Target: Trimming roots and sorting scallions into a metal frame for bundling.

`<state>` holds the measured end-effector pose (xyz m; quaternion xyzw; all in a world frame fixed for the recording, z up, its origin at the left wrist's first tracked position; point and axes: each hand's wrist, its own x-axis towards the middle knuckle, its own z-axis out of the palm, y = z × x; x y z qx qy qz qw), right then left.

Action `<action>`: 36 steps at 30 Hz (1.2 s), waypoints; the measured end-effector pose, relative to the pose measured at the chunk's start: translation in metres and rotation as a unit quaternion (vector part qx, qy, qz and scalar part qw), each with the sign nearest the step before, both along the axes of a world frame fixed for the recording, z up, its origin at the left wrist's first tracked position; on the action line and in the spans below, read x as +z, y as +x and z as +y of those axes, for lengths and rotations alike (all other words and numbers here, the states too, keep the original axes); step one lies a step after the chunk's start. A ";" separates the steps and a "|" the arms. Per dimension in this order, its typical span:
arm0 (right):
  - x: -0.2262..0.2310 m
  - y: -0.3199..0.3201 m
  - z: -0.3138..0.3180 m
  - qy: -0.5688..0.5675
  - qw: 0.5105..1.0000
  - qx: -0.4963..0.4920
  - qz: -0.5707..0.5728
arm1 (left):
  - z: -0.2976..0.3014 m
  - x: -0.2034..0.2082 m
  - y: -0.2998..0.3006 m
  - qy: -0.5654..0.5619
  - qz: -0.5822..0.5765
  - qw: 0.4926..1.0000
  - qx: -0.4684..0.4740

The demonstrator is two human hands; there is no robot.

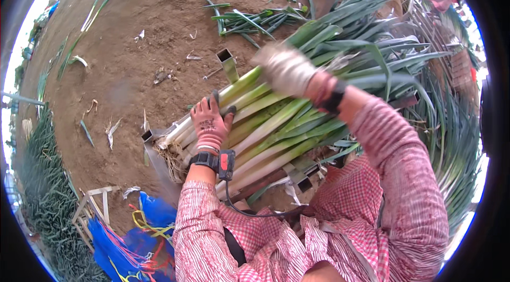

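Long leeks point(265, 141) lie side by side in a metal rack, white stalks and roots to the left, green leaves fanned to the upper right. My left hand point(210, 125), in a pink glove with dark fingertips, rests on the white stalks near the roots point(171, 158). Its fingers are spread, and the thumb stands apart. Above the stalks, where white turns to green, is my right hand point(284, 69) in a pale glove. Motion blur smears its fingers, so I cannot make out whether it grips anything.
Square metal posts point(227, 64) stick up around the leeks. Cut green leaf pieces point(260, 20) litter the brown soil point(122, 69) beyond. More leeks point(451, 149) are heaped at the right. Blue sheeting point(114, 245) with coloured ties lies at lower left, near a pale frame point(87, 202).
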<state>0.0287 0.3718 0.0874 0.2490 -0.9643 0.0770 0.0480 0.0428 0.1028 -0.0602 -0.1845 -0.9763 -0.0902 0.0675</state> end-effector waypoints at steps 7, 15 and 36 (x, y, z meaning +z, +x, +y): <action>-0.038 -0.018 0.014 0.102 0.988 -0.078 -0.089 | 0.011 0.007 0.001 0.020 -0.029 0.999 -0.006; 0.057 -0.017 0.111 0.105 0.950 -0.292 0.029 | 0.006 -0.007 0.002 0.003 -0.009 1.000 -0.002; -0.009 0.713 0.305 -0.282 0.673 -0.674 0.114 | -0.011 -0.050 -0.036 -0.007 0.103 0.993 0.051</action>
